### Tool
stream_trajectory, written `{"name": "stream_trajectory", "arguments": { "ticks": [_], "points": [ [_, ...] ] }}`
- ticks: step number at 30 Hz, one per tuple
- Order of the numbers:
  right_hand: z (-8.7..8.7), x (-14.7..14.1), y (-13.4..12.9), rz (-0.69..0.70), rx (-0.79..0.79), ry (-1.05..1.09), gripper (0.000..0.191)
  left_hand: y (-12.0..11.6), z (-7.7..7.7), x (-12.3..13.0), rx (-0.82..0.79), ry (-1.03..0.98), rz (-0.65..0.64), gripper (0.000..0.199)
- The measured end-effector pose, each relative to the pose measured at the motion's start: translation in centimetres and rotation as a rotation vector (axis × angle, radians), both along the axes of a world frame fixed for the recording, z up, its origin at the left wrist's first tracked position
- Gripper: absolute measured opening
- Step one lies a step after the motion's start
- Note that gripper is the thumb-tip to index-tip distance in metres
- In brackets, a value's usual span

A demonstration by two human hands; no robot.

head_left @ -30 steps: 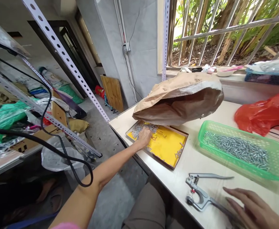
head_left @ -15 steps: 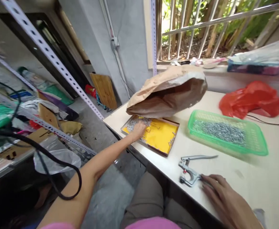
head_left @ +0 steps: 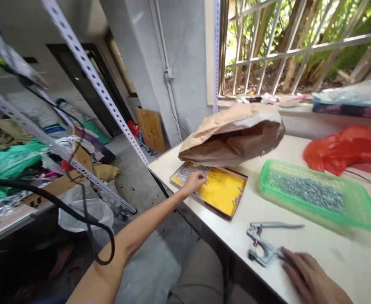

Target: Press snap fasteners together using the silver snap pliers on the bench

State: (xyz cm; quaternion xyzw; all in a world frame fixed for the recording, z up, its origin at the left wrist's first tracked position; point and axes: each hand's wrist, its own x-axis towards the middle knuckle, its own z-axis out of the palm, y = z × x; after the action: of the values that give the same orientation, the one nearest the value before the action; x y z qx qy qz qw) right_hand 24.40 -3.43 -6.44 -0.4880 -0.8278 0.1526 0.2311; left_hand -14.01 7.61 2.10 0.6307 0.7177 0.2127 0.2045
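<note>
My left hand (head_left: 195, 181) is over a shallow tray (head_left: 226, 216) with a yellow bottom, its fingers pinched together. What they hold, if anything, is too small to see. Small silvery metal pieces (head_left: 185, 171) are heaped at the tray's left end, and a few lie scattered at its right edge. Near the table's front edge, my right hand (head_left: 312, 276) is closed over the lower handle of metal hand pliers (head_left: 265, 250). These lie on the table with their handles spread and round jaws facing left.
A green plastic basket (head_left: 359, 213) of small metal pieces stands right of the tray. An open brown paper bag (head_left: 230, 139) leans over the tray's back edge. Behind the basket lies a red plastic bag (head_left: 347, 147). A black cable (head_left: 46, 194) hangs at the left.
My left hand has lifted slightly from the heap and shifted right over the yellow bottom. My right hand stays at the pliers. The whole view has shifted.
</note>
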Motion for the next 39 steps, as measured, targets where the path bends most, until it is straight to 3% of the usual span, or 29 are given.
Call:
{"name": "stream_trajectory", "arguments": {
  "ticks": [5, 8, 11, 16, 26, 39],
  "points": [
    [3.2, -1.2, 0.1, -0.032, -0.159, -0.185, 0.037, -4.2, 0.8, 7.1, -0.315, -0.683, -0.083, 0.015],
    [3.9, -1.3, 1.0, -0.036, -0.219, -0.284, 0.036, -6.3, 0.3, 10.8, -0.497, -0.795, -0.105, 0.014],
    [4.2, -1.4, 1.2, -0.038, -0.231, -0.332, 0.036, -7.3, -1.1, 13.0, -0.559, -0.774, -0.088, 0.012],
    [4.6, -1.7, 0.7, -0.071, -0.217, -0.335, 0.036, -7.4, -3.0, 14.2, -0.652, -0.753, -0.031, 0.014],
    [4.7, -2.0, 0.8, -0.117, -0.217, -0.328, 0.035, -7.3, -2.6, 15.4, -0.780, -0.668, 0.015, 0.021],
    [4.8, -1.9, 0.8, -0.114, -0.222, -0.370, 0.034, -5.8, -2.0, 15.8, -0.945, -0.520, -0.017, 0.019]
  ]
}}
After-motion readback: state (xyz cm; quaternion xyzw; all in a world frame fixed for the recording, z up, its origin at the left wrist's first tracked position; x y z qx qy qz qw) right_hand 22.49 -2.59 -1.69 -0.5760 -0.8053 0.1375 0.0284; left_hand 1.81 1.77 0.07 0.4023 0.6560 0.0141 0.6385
